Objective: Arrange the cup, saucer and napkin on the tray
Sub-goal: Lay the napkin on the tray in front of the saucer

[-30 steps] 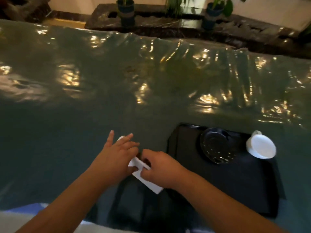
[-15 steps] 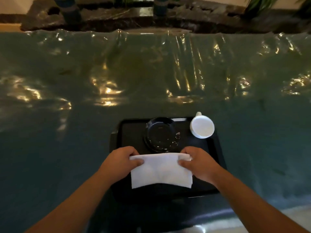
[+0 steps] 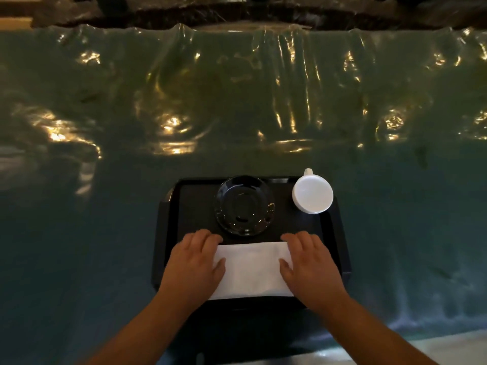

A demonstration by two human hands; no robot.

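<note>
A black rectangular tray [image 3: 168, 219] lies on the table in front of me. On its far half sits a glossy black saucer [image 3: 245, 205]. A white cup [image 3: 312, 193] stands upside down at the tray's far right corner, handle pointing away. A white folded napkin [image 3: 251, 270] lies flat on the tray's near half. My left hand [image 3: 195, 262] rests palm down on the napkin's left end, fingers spread. My right hand [image 3: 308, 262] presses flat on its right end the same way. Neither hand grips anything.
The table [image 3: 237, 114] is covered with a teal cloth under wrinkled, shiny clear plastic. A dark stone ledge [image 3: 237, 14] runs along the far edge. The table's near edge [image 3: 395, 346] shows at the bottom right.
The napkin was picked up from the table left of the tray, carried over it by both hands, and now lies flat on the tray. Both hands have let go and press on it.
</note>
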